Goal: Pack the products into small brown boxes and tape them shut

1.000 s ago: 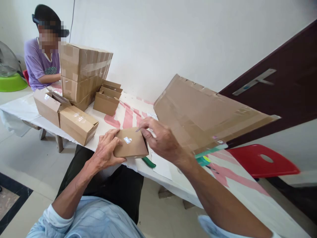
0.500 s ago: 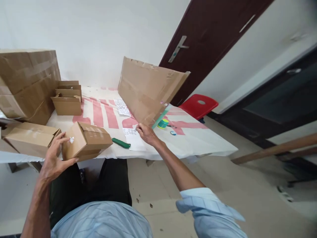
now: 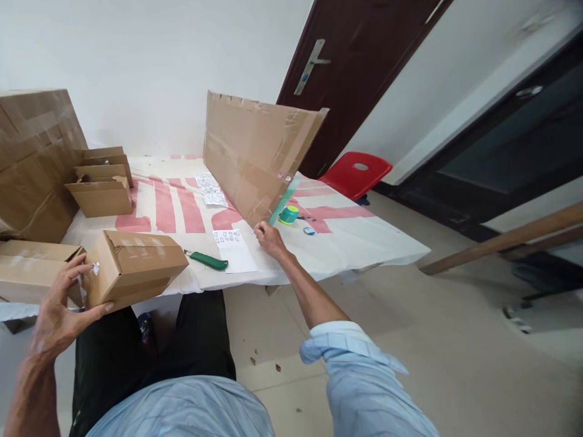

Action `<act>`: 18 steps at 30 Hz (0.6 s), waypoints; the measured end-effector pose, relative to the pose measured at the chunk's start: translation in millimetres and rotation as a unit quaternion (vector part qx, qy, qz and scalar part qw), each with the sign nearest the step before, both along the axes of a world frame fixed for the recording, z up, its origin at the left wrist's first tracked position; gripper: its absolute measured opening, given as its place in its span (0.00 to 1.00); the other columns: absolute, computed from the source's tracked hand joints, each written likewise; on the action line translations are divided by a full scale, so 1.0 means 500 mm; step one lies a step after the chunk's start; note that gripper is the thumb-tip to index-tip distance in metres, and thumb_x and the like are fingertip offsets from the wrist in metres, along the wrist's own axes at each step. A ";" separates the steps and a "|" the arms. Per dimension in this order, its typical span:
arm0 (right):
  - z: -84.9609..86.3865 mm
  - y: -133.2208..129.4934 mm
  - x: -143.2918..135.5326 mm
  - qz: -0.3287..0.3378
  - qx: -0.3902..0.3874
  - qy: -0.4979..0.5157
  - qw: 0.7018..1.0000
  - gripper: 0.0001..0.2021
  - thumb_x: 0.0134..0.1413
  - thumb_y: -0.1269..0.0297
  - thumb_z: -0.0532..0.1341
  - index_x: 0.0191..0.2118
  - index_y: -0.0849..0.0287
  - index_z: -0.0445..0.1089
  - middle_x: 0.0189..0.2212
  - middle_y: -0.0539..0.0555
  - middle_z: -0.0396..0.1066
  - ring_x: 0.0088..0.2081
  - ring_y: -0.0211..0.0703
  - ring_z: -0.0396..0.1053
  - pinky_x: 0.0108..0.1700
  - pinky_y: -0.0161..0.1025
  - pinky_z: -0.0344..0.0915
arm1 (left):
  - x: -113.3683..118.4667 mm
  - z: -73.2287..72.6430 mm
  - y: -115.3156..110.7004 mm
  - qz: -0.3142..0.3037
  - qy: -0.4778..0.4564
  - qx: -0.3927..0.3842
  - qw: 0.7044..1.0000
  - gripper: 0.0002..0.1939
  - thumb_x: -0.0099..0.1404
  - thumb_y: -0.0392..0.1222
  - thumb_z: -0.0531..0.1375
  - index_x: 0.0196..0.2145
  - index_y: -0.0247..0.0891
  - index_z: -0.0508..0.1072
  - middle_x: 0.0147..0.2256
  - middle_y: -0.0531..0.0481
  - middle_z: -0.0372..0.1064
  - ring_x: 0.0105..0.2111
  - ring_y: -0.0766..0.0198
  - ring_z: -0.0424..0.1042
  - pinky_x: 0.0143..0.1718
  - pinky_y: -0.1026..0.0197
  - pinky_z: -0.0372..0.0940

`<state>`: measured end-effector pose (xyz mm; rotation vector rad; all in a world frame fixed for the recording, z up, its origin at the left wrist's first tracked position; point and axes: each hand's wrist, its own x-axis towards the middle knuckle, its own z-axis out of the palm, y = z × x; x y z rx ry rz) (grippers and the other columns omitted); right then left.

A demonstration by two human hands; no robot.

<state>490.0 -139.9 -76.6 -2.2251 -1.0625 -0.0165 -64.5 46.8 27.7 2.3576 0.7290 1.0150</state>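
Note:
My left hand grips the near end of a closed brown cardboard box at the table's front edge, thumb below and fingers above. A small white sticker shows on that end face, by my fingertips. Over the table, my right hand is closed in a pinch; whatever is between its fingertips is too small to make out. Just left of it lies a white sheet with small dark-outlined squares along its top. A green utility knife rests between the box and the sheet.
A large cardboard panel stands tilted behind my right hand. Right of it are a green tape roll and a small blue-white round item. Open cartons, another box and a big carton occupy the left. A red chair stands beyond.
My right hand has moved off the squares on the white sheet to just beyond its right edge. My left hand still holds the box. The whole view has shifted slightly.

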 end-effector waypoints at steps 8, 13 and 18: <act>-0.035 0.033 -0.069 0.068 -0.024 0.003 0.997 0.06 0.63 0.66 0.55 0.36 0.55 0.68 0.37 0.58 0.78 0.40 0.48 0.70 0.45 0.40 0.63 | 0.002 -0.004 0.014 0.010 0.016 0.030 0.999 0.31 0.60 0.58 0.73 0.58 0.52 0.72 0.72 0.49 0.63 0.72 0.31 0.62 0.71 0.23 0.60; -0.037 0.063 -0.081 0.084 -0.037 -0.006 0.996 0.07 0.65 0.66 0.54 0.38 0.55 0.69 0.40 0.59 0.79 0.42 0.48 0.71 0.46 0.40 0.63 | -0.003 -0.004 0.008 -0.010 0.006 0.024 1.000 0.32 0.62 0.55 0.73 0.60 0.52 0.70 0.73 0.48 0.60 0.74 0.32 0.58 0.71 0.23 0.60; -0.020 0.031 0.002 0.019 -0.065 -0.021 0.997 0.10 0.67 0.69 0.52 0.41 0.58 0.70 0.42 0.63 0.79 0.43 0.51 0.70 0.46 0.42 0.62 | -0.003 -0.006 0.012 -0.005 0.002 0.028 1.000 0.32 0.60 0.56 0.74 0.59 0.53 0.71 0.73 0.47 0.62 0.73 0.33 0.61 0.71 0.24 0.59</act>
